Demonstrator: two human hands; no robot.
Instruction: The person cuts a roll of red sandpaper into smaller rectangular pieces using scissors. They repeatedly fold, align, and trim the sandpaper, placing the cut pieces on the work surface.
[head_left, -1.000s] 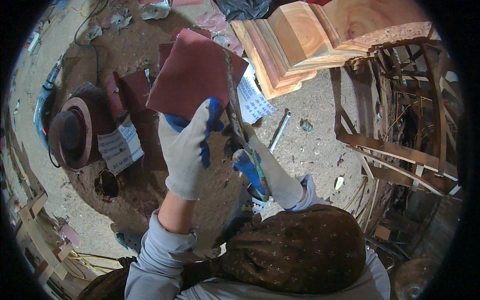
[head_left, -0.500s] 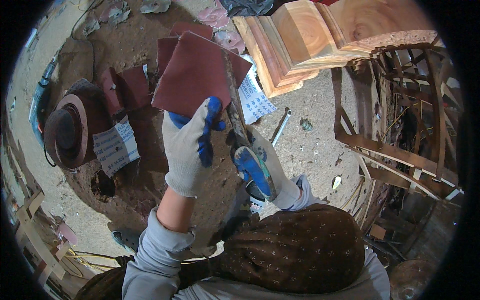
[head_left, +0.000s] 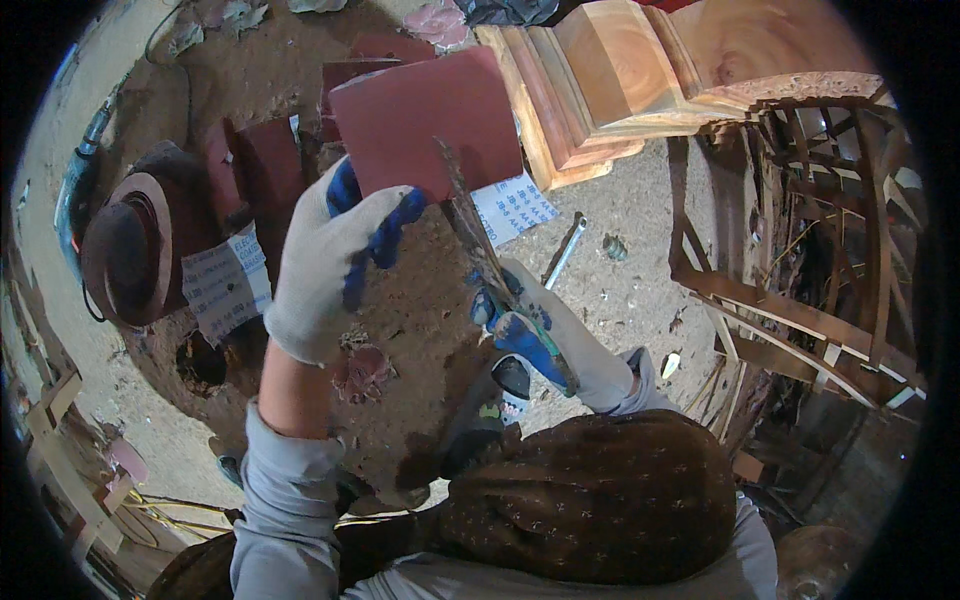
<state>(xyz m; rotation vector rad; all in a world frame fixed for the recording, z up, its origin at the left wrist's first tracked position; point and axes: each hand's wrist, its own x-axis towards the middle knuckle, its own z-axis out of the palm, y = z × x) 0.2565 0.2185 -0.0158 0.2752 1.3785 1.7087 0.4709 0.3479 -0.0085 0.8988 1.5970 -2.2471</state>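
Note:
My left hand [head_left: 318,262], in a white glove with blue coating, pinches the lower left corner of a dark red sandpaper sheet [head_left: 430,115]. The sheet is held up over the ground, its red side facing me. In my right hand [head_left: 525,325], gloved the same way, is a worn, dirty pair of shears [head_left: 468,222] with some green at the handle. Their long dark blades point up and away, with the tip overlapping the sheet's lower edge. Whether the blades touch the sheet I cannot tell. My right fingers are wrapped round the handles.
A sandpaper roll [head_left: 130,255] lies at left with cut red pieces [head_left: 272,172] and a white-backed piece [head_left: 228,285] near it. Beyond is a blue power tool [head_left: 75,195]. Carved wood [head_left: 610,75] stands far right, above a metal rod [head_left: 566,252]; wooden frames [head_left: 790,310] are at right.
The sheet has turned so its edge lies more level, and my left hand has moved left and down. The shears have drawn down from across the sheet to its lower edge.

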